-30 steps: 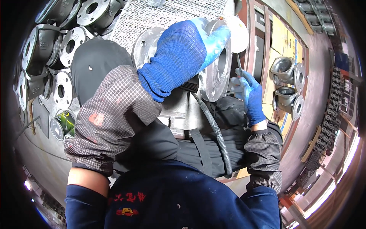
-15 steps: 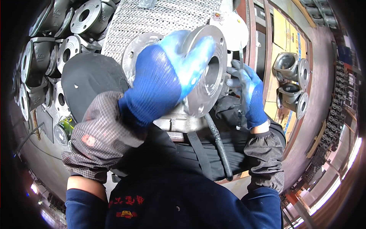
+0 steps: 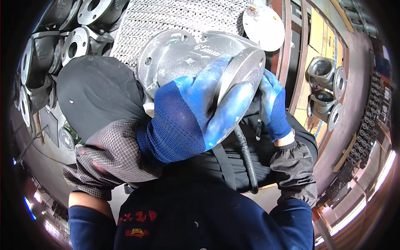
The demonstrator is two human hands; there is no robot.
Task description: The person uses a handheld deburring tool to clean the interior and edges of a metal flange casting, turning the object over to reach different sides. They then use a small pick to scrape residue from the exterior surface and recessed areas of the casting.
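Centrally, grey flanged casting before a mesh sheet, left hand wrapped around its flange, right hand alongside, grip hidden, black-clad knee crowding its left, white disc and red-brown rail edging the right, floor beyond.

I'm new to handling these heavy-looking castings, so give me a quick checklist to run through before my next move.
1. Left hand gripping the near casting: ok, closed around the rim of its flange.
2. Flange face uncovered: not ok, part of the left hand lies across it.
3. Right hand secure on the thin tool: cannot tell, the flange hides the fingertips; the tool's lower end shows below.
4. Tool's other end clear of the casting: cannot tell, hidden.
5. Both hands gloved: ok, blue gloves.
6. Hose clear of the flange: cannot tell, its upper end is hidden.
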